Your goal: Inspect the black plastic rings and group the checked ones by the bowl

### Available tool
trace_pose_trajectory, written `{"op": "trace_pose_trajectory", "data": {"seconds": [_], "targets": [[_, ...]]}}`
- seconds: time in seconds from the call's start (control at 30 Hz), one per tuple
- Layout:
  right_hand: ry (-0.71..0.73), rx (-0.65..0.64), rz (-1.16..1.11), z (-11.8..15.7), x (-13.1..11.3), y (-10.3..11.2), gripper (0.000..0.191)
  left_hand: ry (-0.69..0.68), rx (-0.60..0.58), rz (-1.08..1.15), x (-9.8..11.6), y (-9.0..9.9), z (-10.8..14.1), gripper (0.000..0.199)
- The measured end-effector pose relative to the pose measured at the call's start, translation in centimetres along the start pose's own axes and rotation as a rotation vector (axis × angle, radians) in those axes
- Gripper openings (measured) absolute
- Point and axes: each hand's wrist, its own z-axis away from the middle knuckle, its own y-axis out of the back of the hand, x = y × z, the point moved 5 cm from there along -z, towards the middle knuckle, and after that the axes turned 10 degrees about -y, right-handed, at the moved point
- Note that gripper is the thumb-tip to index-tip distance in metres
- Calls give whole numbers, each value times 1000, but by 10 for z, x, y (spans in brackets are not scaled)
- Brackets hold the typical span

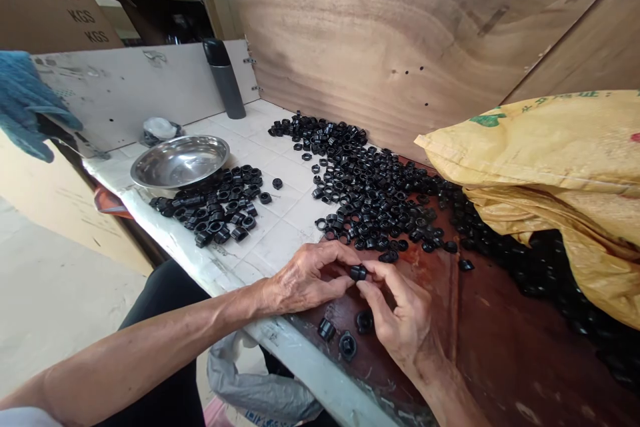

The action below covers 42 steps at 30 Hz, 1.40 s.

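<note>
Between the fingertips of both hands is a small black plastic fitting (pixel 357 272), ribbed and ring-shaped. My left hand (pixel 313 277) pinches it from the left, and my right hand (pixel 403 310) grips its other side with thumb and forefinger. Just below them on the brown board lie a ribbed black piece (pixel 327 329), a black cap-like piece (pixel 347 345) and another dark piece (pixel 365 321) beside my right hand. Beyond my fingers spreads a large heap of black rings (pixel 380 203). A smaller pile of black fittings (pixel 220 210) sits to the left.
A steel bowl (pixel 180 161) stands at the left, with a grey flask (pixel 226 83) behind it. Plywood (pixel 400 33) walls the back. A yellow sack (pixel 550 147) lies at the right over more black parts. A grey bag (pixel 250 380) hangs below the table edge.
</note>
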Motion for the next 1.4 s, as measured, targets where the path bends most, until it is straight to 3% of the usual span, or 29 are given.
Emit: {"op": "trace_pose_trajectory", "data": {"seconds": [0.03, 0.2, 0.3, 0.4, 0.7, 0.8, 1.07, 1.2, 1.3, 1.4], "targets": [[-9, -9, 14, 0, 1, -1, 12, -17, -9, -1, 1, 0, 0, 23], [-30, 23, 94, -2, 3, 0, 42, -19, -54, 85, 4, -3, -1, 22], [-68, -5, 24, -2, -1, 1, 25, 82, -4, 151, -2, -3, 3, 21], [-76, -63, 1, 0, -4, 0, 22, 144, 34, 201, -8, -3, 7, 22], [-91, -65, 8, -1, -8, 4, 29, 186, 55, 160, -6, 0, 5, 20], [-121, -29, -25, -3, -8, 6, 18, 179, 51, 164, -4, 0, 4, 20], [-305, -89, -197, 3, 12, -8, 19, 68, 5, 75, -5, -2, 5, 23], [-490, -140, -309, 7, 18, -14, 23, -126, -33, -67, 2, -2, 3, 23], [-640, -209, -398, 8, 22, -17, 26, -253, -131, -203, 7, -6, 4, 26], [-613, -256, -292, 4, 28, -15, 30, -158, -282, -263, 4, -12, 5, 23]]}}
